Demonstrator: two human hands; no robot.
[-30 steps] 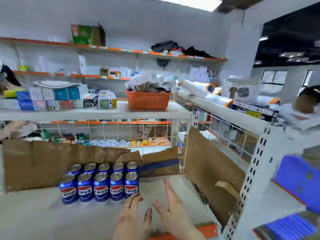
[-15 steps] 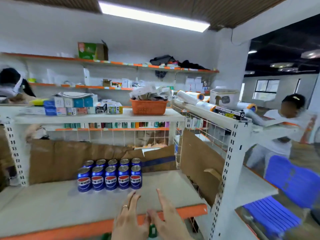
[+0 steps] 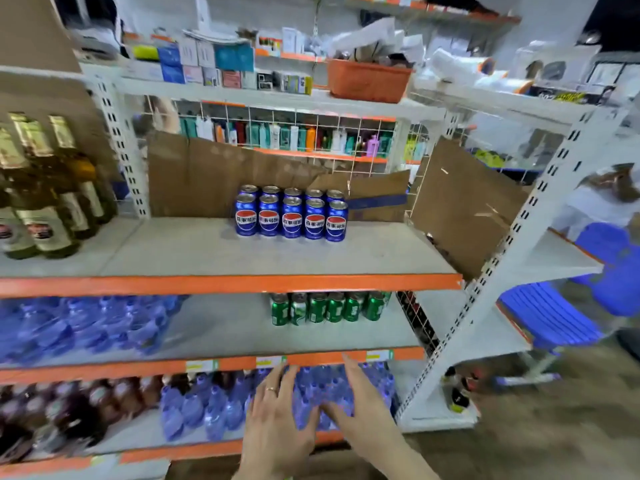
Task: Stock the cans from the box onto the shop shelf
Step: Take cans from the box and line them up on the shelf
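Several blue cola cans stand in two rows on the middle shelf, toward its back, in front of brown cardboard. My left hand and my right hand are both empty, with fingers straight and spread. They hover side by side well below the cans, in front of the lower shelves. My left hand wears a ring. No box of cans is in view.
Green cans stand on the shelf below the cola cans. Blue water bottles fill the lower shelves. Glass bottles stand at the left. An orange basket sits on top. A blue chair stands to the right.
The view has pulled back and tilted down, so the lower shelves now show. Both hands have dropped away from the can shelf and still hold nothing.
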